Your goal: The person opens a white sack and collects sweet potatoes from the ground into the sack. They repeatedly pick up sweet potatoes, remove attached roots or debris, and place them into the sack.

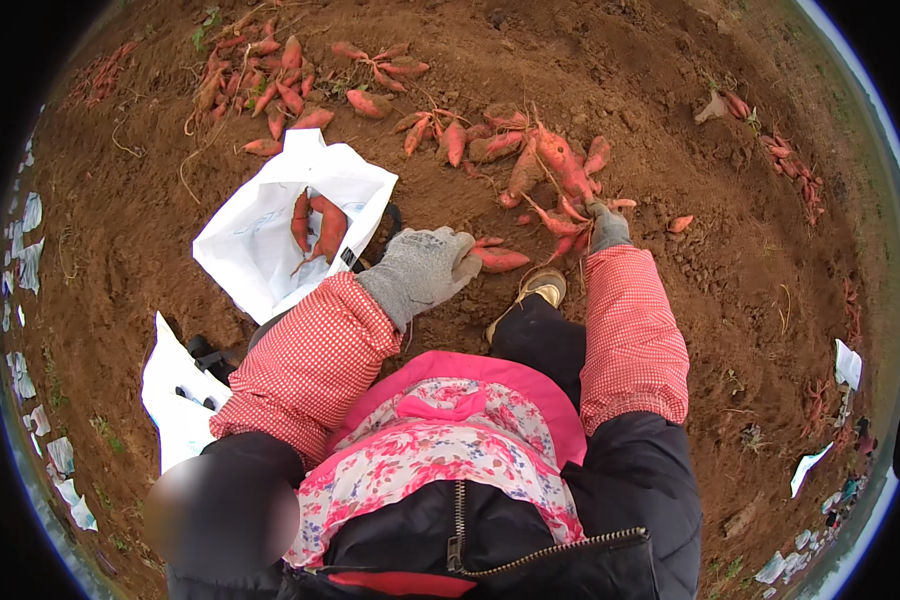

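Note:
My left hand [424,271], in a grey knit glove, has its fingers curled at the left end of a sweet potato [501,259] lying on the soil; whether it grips it I cannot tell. My right hand [609,225], gloved too, is closed on the stems of a sweet potato cluster [562,225], beside a larger heap of sweet potatoes [562,161]. To the left of my left hand, a white bag [232,240] stands with its mouth open, and a few reddish sweet potatoes [331,229] lie inside it.
More sweet potatoes [289,75] lie heaped on the brown soil beyond the bag, with another cluster [397,66] to their right. A second white bag [176,397] is at the lower left. My shoe [546,286] is just below the cluster. Further piles [795,169] lie far right.

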The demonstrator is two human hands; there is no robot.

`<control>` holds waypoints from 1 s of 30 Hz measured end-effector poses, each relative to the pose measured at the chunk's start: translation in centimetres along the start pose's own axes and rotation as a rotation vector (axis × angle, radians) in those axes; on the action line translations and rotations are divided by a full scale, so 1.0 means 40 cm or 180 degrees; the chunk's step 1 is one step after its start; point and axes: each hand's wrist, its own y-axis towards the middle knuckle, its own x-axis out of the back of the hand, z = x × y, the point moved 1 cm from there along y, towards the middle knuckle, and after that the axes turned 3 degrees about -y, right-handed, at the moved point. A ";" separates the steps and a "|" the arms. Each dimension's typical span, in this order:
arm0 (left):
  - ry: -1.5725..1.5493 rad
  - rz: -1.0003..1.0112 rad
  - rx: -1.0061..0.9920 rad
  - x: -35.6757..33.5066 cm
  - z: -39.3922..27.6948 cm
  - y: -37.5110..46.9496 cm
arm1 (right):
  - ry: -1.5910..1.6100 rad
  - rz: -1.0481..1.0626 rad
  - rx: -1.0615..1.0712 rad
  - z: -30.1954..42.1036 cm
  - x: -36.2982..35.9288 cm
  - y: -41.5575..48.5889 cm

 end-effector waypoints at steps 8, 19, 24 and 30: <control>-0.4462 -0.0880 0.1106 0.020 0.020 0.061 | 0.0412 0.1167 0.0941 0.193 -0.025 -0.308; -0.6067 -0.0384 -0.0661 -0.049 0.109 0.065 | 0.0344 0.1871 0.1219 0.112 -0.120 -0.425; -0.5759 -0.0606 -0.0196 -0.026 0.110 0.053 | -0.0156 0.2116 0.1194 0.119 -0.132 -0.431; -0.5154 -0.0655 -0.0459 0.011 0.074 0.036 | -0.0177 0.2638 0.1031 0.111 -0.125 -0.430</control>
